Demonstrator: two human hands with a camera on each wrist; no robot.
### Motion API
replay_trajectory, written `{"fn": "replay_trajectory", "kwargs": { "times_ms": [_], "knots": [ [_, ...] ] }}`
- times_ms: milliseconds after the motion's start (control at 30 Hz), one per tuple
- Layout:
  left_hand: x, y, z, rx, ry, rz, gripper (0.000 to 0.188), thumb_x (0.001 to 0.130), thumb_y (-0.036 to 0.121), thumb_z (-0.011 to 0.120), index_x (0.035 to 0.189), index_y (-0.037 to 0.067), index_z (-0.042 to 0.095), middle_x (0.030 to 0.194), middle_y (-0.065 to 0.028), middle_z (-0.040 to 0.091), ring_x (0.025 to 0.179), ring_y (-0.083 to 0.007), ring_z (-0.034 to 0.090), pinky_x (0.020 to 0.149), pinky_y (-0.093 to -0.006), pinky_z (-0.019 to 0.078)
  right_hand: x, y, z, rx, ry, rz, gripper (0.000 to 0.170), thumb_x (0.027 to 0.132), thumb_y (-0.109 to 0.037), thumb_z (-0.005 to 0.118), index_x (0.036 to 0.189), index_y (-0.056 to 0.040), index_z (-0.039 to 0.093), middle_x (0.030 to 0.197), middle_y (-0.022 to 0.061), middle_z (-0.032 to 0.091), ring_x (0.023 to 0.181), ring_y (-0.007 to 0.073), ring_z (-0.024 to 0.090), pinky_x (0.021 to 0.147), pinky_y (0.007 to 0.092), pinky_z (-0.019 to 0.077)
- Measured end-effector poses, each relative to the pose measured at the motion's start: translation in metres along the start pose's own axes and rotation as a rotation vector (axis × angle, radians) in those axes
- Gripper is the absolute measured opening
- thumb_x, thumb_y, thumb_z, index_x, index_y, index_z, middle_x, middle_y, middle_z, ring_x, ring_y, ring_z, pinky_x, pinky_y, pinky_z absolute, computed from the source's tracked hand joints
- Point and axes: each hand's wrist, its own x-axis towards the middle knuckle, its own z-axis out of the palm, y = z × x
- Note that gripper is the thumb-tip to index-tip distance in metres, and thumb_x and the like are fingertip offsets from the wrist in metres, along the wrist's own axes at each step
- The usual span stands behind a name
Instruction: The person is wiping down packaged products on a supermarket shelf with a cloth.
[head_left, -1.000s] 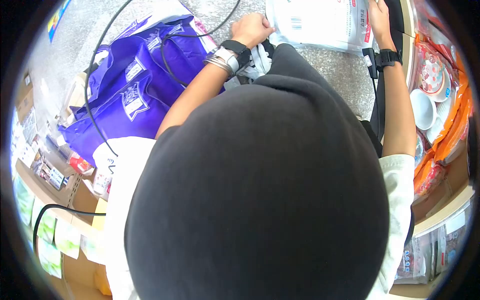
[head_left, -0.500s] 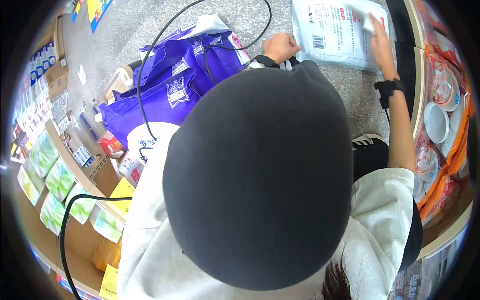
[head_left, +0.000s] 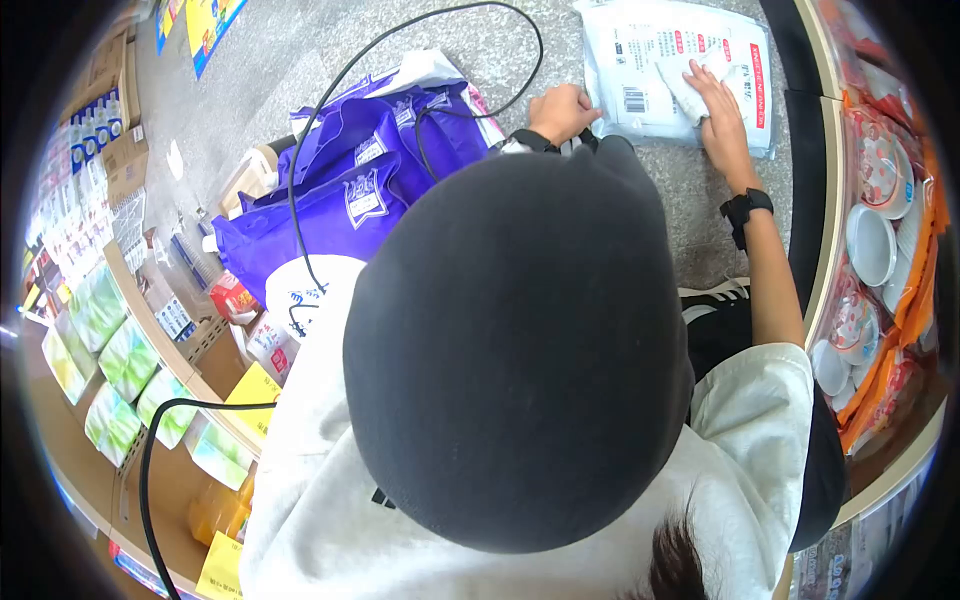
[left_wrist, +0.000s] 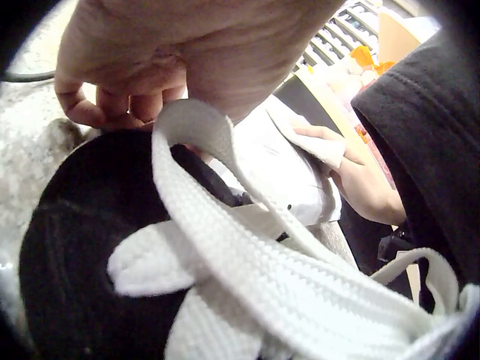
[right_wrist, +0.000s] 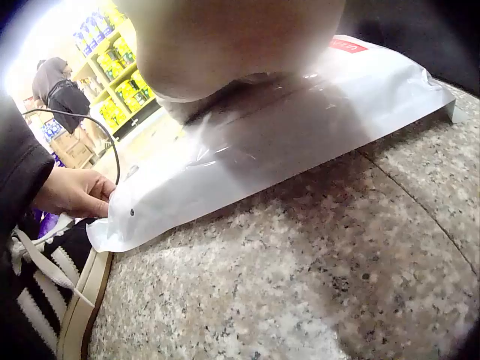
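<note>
A flat, white plastic package [head_left: 640,60] with a barcode and red labels lies on the speckled stone floor. My left hand [head_left: 562,113] pinches its near left corner, with thumb and fingers at the edge in the right wrist view. Over the printed face, my right hand [head_left: 725,125] lies with extended fingers on a folded white cloth [head_left: 680,92], pressing it against the package. In the left wrist view the cloth [left_wrist: 319,146] shows beneath the right fingers. The left fingers [left_wrist: 82,109] are curled there, partly hidden by the hand itself.
Purple bags [head_left: 330,215] sit to the left, with a black cable [head_left: 330,95] looping over them. Shelves of bagged bowls [head_left: 872,245] border the right side. A black shoe with white laces [right_wrist: 56,277] stands by the package corner. Another person [right_wrist: 64,97] stands in the background.
The right hand has moved with the cloth from the package's right part toward its middle and nearer to me. The left hand stays at the corner. The head view has shifted.
</note>
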Motion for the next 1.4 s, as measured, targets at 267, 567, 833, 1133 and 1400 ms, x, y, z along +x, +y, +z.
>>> {"fn": "replay_trajectory", "kwargs": {
  "times_ms": [267, 567, 833, 1133, 1400],
  "knots": [
    [-0.001, 0.001, 0.0, -0.051, -0.017, -0.024, 0.03, 0.078, 0.035, 0.073, 0.077, 0.006, 0.067, 0.071, -0.0052, 0.067, 0.066, -0.0202, 0.064, 0.061, -0.0343, 0.0469, -0.001, -0.005, 0.001, 0.003, 0.015, 0.021, 0.06, 0.074, 0.015, 0.042, 0.128, -0.0105, 0.053, 0.144, 0.0039, 0.046, 0.137, 0.0224, 0.037, 0.116, 0.0415, 0.0251],
    [-0.002, 0.006, -0.006, -0.038, -0.048, -0.03, 0.028, 0.079, 0.033, 0.073, 0.079, 0.007, 0.066, 0.071, -0.0037, 0.066, 0.065, -0.018, 0.063, 0.061, -0.0331, 0.0467, 0.001, 0.027, -0.039, -0.157, -0.112, -0.024, 0.064, 0.073, 0.015, 0.045, 0.129, -0.0138, 0.054, 0.143, 0.0021, 0.047, 0.137, 0.0246, 0.036, 0.115, 0.0412, 0.0257],
    [-0.003, 0.008, -0.005, 0.013, -0.042, -0.003, 0.027, 0.079, 0.034, 0.073, 0.079, 0.008, 0.067, 0.074, -0.0025, 0.068, 0.068, -0.0174, 0.065, 0.061, -0.0329, 0.0455, 0.0, 0.002, 0.018, -0.101, 0.182, 0.195, 0.062, 0.075, 0.009, 0.041, 0.134, -0.0081, 0.051, 0.14, 0.0107, 0.049, 0.134, 0.033, 0.04, 0.111, 0.0475, 0.0274],
    [0.01, -0.02, 0.016, -0.02, 0.069, 0.031, 0.029, 0.077, 0.032, 0.068, 0.09, 0.007, 0.069, 0.089, -0.0151, 0.07, 0.088, -0.0353, 0.067, 0.077, -0.0474, 0.0474, 0.028, -0.108, 0.037, 0.811, -0.151, 0.058, 0.047, 0.081, 0.005, 0.042, 0.124, -0.0037, 0.056, 0.132, 0.0121, 0.057, 0.124, 0.0308, 0.051, 0.107, 0.04, 0.0374],
    [0.007, -0.002, 0.003, 0.149, 0.021, 0.072, 0.031, 0.082, 0.037, 0.063, 0.087, 0.007, 0.064, 0.076, -0.0119, 0.067, 0.078, -0.0331, 0.065, 0.069, -0.0455, 0.0464, 0.103, -0.085, -0.08, 1.791, 0.36, 0.767, 0.03, 0.098, -0.014, 0.045, 0.121, 0.0047, 0.052, 0.119, 0.0139, 0.06, 0.111, 0.0227, 0.058, 0.099, 0.037, 0.0442]
  ]
}}
